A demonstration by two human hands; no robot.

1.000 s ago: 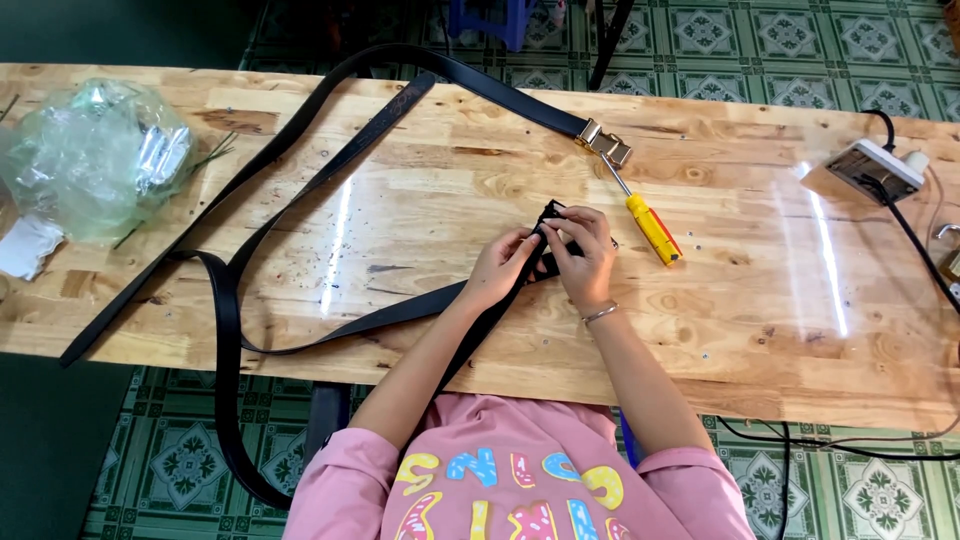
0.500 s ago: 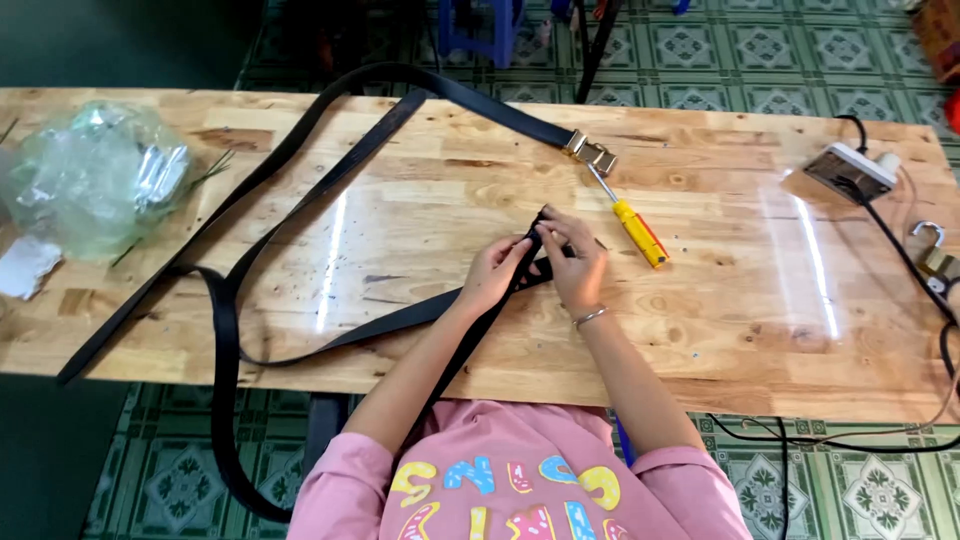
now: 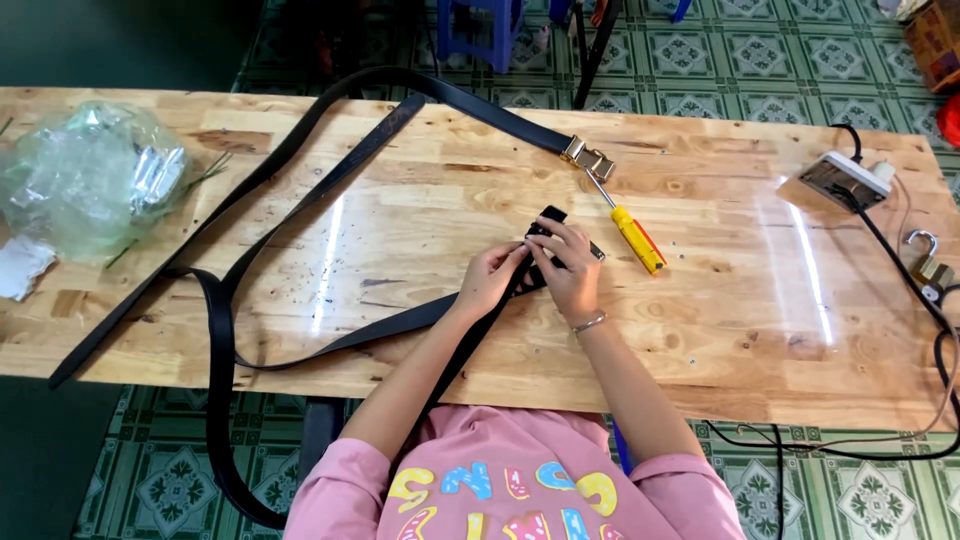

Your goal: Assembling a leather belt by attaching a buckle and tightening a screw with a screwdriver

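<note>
Your left hand (image 3: 492,283) and your right hand (image 3: 567,270) meet over the end of a black belt (image 3: 385,330), which lies on the wooden table (image 3: 420,215) just to the left of the yellow-handled screwdriver (image 3: 630,228). Both hands are closed on this belt end: the fingers of the right hand press on it from above, and the left hand pinches it from the side. The two hands touch each other there (the exact part between the fingertips is too small to tell). From your hands this belt runs to the left of the screwdriver, down toward the near edge of the table, and then hangs in a loop over that edge.

A second black belt (image 3: 480,105) ends in a brass-coloured buckle (image 3: 588,157), which lies just beyond the tip of the screwdriver, touching or nearly touching it. Its strap goes far to the left of the screwdriver, across the table.

Well to the left of the screwdriver, near the far left end of the table, there is a crumpled clear plastic bag (image 3: 85,175). To the right of the screwdriver a white power strip (image 3: 838,178) lies, and further right a padlock (image 3: 928,262) sits beside its black cable.
</note>
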